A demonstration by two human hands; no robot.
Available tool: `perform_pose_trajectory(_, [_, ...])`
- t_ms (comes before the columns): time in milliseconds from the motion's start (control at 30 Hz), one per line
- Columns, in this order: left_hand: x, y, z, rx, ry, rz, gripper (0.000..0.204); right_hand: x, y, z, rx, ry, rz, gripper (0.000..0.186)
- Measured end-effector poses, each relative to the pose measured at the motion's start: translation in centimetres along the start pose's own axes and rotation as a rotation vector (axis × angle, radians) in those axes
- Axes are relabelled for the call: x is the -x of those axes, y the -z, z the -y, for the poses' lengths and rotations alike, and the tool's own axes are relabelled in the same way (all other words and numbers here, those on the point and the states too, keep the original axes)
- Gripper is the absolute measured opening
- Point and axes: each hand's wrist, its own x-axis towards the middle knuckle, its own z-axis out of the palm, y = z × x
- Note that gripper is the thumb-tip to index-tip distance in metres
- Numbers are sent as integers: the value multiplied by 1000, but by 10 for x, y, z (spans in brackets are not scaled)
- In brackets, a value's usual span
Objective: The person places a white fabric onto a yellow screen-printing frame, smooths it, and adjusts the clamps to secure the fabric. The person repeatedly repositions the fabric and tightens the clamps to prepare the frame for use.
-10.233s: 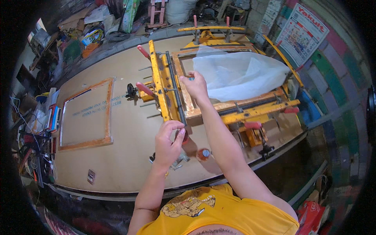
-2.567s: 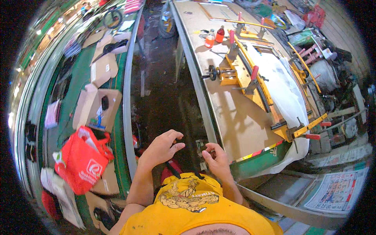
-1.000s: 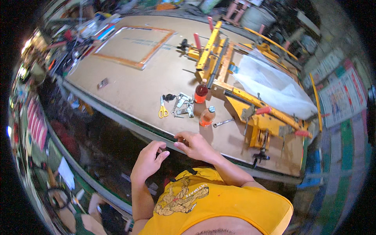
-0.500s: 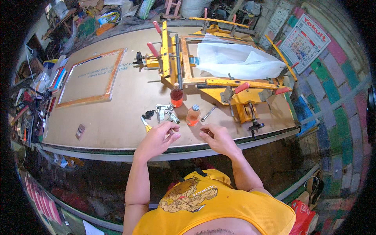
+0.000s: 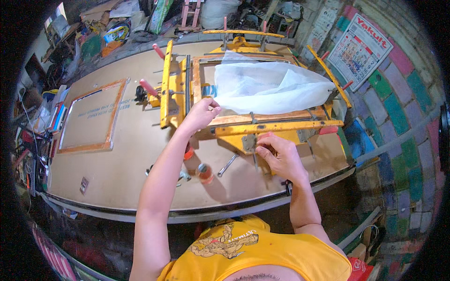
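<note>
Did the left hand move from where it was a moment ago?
Yes. The left hand went from near the table's front edge, by the small orange bottle, farther away up to the corner of the yellow stretching frame.

**Item count**

You have two hands on the bench: left hand [image 5: 201, 114] and right hand [image 5: 280, 157]. You see one yellow stretcher [image 5: 243, 126], one white mesh sheet [image 5: 267, 86], one empty wooden frame [image 5: 91, 117], one small jar [image 5: 204, 172], one wrench [image 5: 228, 165] and one wall calendar [image 5: 361, 50].
</note>
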Motion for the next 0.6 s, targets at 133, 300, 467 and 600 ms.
perform_pose_trajectory(133, [-72, -38, 47, -265, 48, -93, 46, -47, 28, -32, -130, -210, 159, 18])
perform_pose_trajectory(300, [-115, -78, 78, -220, 259, -46, 75, -115, 35, -76, 9, -240, 254, 24])
perform_pose_trajectory(467, [-114, -66, 68, -340, 99, 135, 25, -154, -16, -153, 285, -7, 413, 46])
perform_pose_trajectory(600, [-103, -40, 34, -167, -171, 110, 15, -181, -57, -186, 440, 205, 404, 65])
